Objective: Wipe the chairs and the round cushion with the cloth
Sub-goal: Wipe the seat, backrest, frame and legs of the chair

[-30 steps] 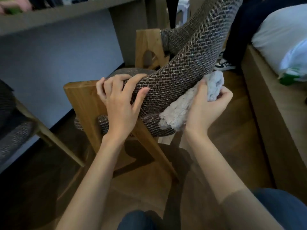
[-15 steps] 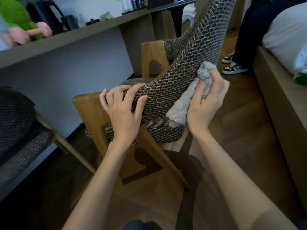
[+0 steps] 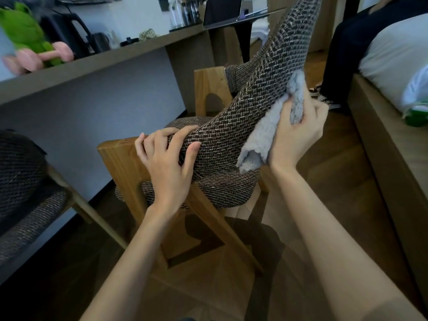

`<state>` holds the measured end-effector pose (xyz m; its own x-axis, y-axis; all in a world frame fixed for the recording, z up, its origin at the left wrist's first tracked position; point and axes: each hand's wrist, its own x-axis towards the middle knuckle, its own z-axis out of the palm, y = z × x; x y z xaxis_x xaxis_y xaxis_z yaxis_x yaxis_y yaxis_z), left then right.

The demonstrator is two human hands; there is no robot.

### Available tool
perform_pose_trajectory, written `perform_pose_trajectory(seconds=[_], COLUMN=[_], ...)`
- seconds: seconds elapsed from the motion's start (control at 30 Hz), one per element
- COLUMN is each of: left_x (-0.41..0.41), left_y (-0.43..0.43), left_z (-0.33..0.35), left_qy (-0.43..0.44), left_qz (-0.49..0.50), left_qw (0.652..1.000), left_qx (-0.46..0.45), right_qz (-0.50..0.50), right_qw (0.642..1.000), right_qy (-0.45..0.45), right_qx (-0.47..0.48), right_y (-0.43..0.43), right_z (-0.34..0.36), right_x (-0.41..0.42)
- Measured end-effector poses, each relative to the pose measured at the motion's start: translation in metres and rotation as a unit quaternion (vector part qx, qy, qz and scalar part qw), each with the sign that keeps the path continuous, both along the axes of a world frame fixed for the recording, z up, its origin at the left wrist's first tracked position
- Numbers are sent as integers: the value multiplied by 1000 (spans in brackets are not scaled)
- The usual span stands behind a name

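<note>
Filling the middle: chair point(image 3: 243, 126), wood frame and brown woven fabric, with the curved backrest sweeping up to the top right and the seat pad tucked underneath.
Back wall: long desk point(image 3: 92, 68), cluttered and pretty blurry up there.
Far right: bed point(image 3: 393, 54), white bedding on a wood base.
Left edge: other chair point(image 3: 25, 181), same fabric, well apart from the first.
Left arm: comes in from bottom centre, wrist roughly straight.
Left hand point(image 3: 169, 163): fingers curled over the low end of the backrest, right beside the wood post. The thumb is dug into the near face, so it's gripping the chair.
Right hand point(image 3: 298, 133): higher up, palm turned toward the backrest, fingers wrapped round the cloth and pressing it on the fabric.
Cloth point(image 3: 261, 140): grey, fluffy and bunched, with the loose end hanging just above the seat pad.
</note>
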<state>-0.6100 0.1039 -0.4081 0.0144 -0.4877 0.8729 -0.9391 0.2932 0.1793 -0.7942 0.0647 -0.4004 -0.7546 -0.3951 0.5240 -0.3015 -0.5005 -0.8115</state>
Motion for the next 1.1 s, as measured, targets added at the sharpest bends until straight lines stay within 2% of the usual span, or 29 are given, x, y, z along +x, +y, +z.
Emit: perform_pose_trajectory(seconds=[0.07, 0.17, 0.23, 0.33, 0.4, 0.5, 0.6, 0.67, 0.77, 0.87, 1.0, 1.07, 1.1], left_x=[0, -1, -1, 2, 5, 9, 13, 17, 24, 28, 42, 56, 63], left_y=[0, 2, 3, 3, 4, 5, 9, 12, 15, 18, 24, 27, 29], left_z=[0, 1, 1, 2, 2, 2, 3, 4, 6, 9, 12, 11, 10], left_qy=[3, 0, -4, -14, -23, -35, -55, -71, -95, -89, -79, -78, -67], left_qz=[0, 1, 0, 0, -3, -13, -16, -27, -46, -72, -132, -129, -116], left_qw=[1000, 1000, 1000, 1000, 1000, 999, 998, 996, 993, 991, 984, 984, 987], left_qx=[-2, 3, 8, 12, 13, 20, 29, 40, 59, 73, 92, 90, 88], right_qz=[31, 98, 87, 30, -5, -26, 28, 38, 19, 30, 93, 70, 50], right_qw=[997, 975, 981, 999, 998, 998, 999, 998, 995, 973, 898, 877, 886], right_qy=[-33, -105, -97, -7, 32, 38, -10, -9, 96, 217, 426, 470, 454], right_qx=[56, 169, 141, -13, -49, -34, 38, 47, -27, -74, -56, -67, -76], right_y=[-1, 3, 8, 13, 13, 20, 30, 35, 39, 45, 60, 59, 56], right_z=[-19, -42, -33, -1, 3, -25, -52, -51, -34, -32, -53, -45, -37], right_x=[-3, -11, -11, 2, 14, 29, 37, 38, 40, 51, 68, 59, 54])
